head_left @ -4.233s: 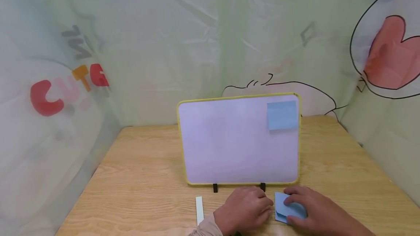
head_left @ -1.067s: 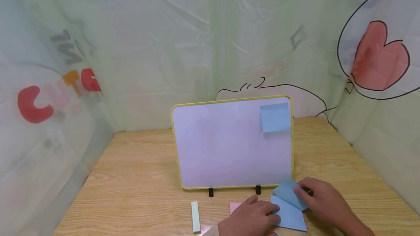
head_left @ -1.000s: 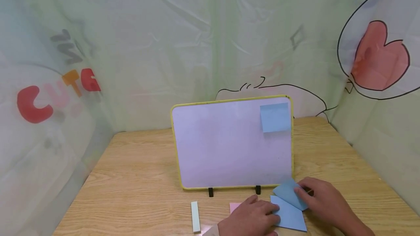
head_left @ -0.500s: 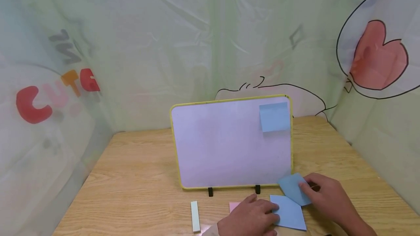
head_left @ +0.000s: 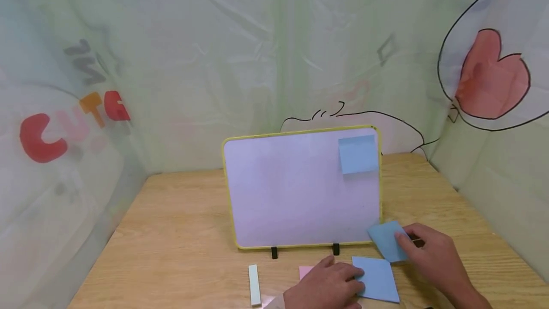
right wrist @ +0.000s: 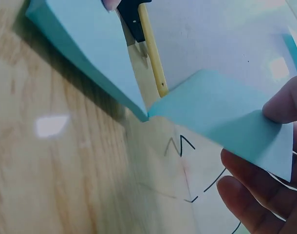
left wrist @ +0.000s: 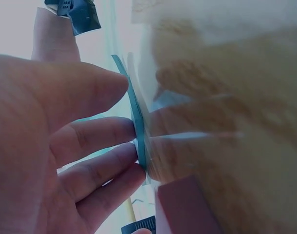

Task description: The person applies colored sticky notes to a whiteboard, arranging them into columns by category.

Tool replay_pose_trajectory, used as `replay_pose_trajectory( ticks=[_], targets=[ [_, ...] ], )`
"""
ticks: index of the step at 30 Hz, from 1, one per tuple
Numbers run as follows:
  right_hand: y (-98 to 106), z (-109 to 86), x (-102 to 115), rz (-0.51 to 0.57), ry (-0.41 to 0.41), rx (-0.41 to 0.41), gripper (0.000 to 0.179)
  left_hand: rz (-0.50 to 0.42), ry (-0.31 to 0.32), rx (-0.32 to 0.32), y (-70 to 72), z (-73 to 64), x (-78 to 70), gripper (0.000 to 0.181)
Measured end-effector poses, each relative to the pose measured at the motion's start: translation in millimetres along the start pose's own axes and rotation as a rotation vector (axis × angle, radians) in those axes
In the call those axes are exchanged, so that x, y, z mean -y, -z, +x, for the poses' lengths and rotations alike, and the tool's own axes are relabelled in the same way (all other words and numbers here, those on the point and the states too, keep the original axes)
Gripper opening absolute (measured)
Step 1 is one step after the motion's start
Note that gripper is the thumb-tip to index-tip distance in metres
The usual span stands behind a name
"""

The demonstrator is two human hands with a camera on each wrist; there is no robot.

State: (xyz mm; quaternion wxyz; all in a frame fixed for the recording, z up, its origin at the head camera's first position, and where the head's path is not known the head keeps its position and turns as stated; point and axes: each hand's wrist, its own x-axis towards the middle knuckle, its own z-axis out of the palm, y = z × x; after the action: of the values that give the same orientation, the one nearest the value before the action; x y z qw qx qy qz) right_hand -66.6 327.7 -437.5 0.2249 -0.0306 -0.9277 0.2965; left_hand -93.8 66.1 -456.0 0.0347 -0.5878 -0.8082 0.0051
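A blue sticky-note pad (head_left: 378, 281) lies on the table in front of the whiteboard's right end. The fingertips of my left hand (head_left: 323, 286) press on the pad's left part, fingers fairly straight. Between thumb and fingers, my right hand (head_left: 436, 257) pinches a single blue sticky note (head_left: 387, 242), raised and tilted beyond the pad. From the right wrist, one corner of this note (right wrist: 221, 117) meets the corner of the thick pad (right wrist: 90, 44). On the whiteboard (head_left: 291, 194), another blue note (head_left: 358, 155) sticks near the upper right corner.
The yellow-framed whiteboard stands on small black feet (head_left: 274, 252) upon the wooden table (head_left: 180, 232). A pale narrow strip (head_left: 255, 286) lies left of my left hand, which partly covers a pink pad (head_left: 305, 271). Printed sheeting (head_left: 206, 61) encloses the back and sides.
Earlier both hands were at the blue pad, its top note partly raised. Since then my right hand has lifted that note up and rightward, off most of the pad; my left hand stays on the pad.
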Motion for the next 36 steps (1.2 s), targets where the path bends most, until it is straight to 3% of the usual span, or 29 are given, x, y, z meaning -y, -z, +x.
replay_pose_trajectory(
  ticks=[4,8,15,22,28,36],
  targets=[
    [-1,1.3,5,0.023,0.005,-0.011,0.011,-0.013,-0.017,-0.053,-1.4,-5.3,0.1,0.034],
    [1,4.8,13,0.021,0.043,-0.034,0.009,-0.024,-0.023,-0.061,-1.2,-6.7,1.4,0.036],
    [5,13.4,29,0.011,0.173,-0.102,0.001,-0.061,-0.021,-0.041,0.2,-3.5,5.1,0.037],
    [2,28.1,40,0.005,0.41,-0.272,0.013,-0.092,-0.016,-0.083,-1.5,1.3,9.8,0.037],
    [4,43.8,46,0.009,0.545,-0.356,0.01,-0.18,-0.011,-0.059,-1.9,5.7,10.4,0.034],
    [14,60.0,56,0.011,0.617,-0.463,0.024,-0.219,-0.027,-0.038,2.2,9.9,14.4,0.032]
  ],
)
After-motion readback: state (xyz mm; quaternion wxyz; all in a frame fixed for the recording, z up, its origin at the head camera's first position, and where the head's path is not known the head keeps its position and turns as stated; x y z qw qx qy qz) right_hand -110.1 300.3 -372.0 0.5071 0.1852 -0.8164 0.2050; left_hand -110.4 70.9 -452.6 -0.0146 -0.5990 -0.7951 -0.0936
